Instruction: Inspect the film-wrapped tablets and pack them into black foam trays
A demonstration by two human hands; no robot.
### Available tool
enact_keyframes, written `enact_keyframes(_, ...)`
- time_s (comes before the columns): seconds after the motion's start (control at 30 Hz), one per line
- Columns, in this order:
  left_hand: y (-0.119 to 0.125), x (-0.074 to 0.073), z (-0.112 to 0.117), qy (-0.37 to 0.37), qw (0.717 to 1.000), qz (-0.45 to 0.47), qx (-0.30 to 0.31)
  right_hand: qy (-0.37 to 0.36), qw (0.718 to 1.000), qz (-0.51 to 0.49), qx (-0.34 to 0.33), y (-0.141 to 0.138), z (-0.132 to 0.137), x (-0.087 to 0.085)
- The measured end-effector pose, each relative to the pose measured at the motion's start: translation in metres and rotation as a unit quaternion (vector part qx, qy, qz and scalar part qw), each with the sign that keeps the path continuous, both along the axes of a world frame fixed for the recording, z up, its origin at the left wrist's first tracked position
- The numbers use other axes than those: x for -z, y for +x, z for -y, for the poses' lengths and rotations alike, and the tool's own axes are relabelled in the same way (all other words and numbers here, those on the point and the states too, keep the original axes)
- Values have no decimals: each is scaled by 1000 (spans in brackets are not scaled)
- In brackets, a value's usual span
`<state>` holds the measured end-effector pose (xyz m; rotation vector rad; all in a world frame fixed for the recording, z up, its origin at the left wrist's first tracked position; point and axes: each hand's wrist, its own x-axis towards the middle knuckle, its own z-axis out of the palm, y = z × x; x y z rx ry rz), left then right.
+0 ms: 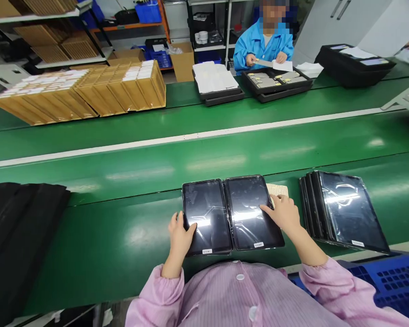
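Two black tablets lie side by side in front of me, a left tablet (206, 204) and a right tablet (248, 200), each with a small white label at its near edge. My left hand (180, 236) grips the left tablet by its outer edge, thumb on the glass and fingers along the side. At the far right edge of the other tablet, my right hand (283, 213) holds on with its thumb over the screen; its fingertips are partly hidden. A sheet of beige stickers (278, 189) lies beside that hand. To the right leans a stack of wrapped tablets (349, 206).
Black trays (23, 218) are at the left on the green bench (122, 245). Across a white strip (157, 143), brown cartons (122, 91), papers (214, 77) and a parts tray (276, 84) stand near a person in blue (248, 45). A blue crate (391, 277) sits lower right.
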<state>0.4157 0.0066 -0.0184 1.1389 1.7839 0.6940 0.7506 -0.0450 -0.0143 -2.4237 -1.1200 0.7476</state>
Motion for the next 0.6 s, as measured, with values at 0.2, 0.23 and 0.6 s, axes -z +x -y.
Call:
enact_keyframes(0.2, -12, 12, 3, -34, 984, 171, 37, 123, 950, 150, -245, -35, -55, -14)
enact_keyframes(0.23, -14, 14, 3, -35, 981, 190, 31, 136, 941, 138, -279, -44, -70, -13)
enact_keyframes(0.6, -21, 27, 5, -74, 967, 243, 30, 135, 911, 82, -381, -90, -157, 16)
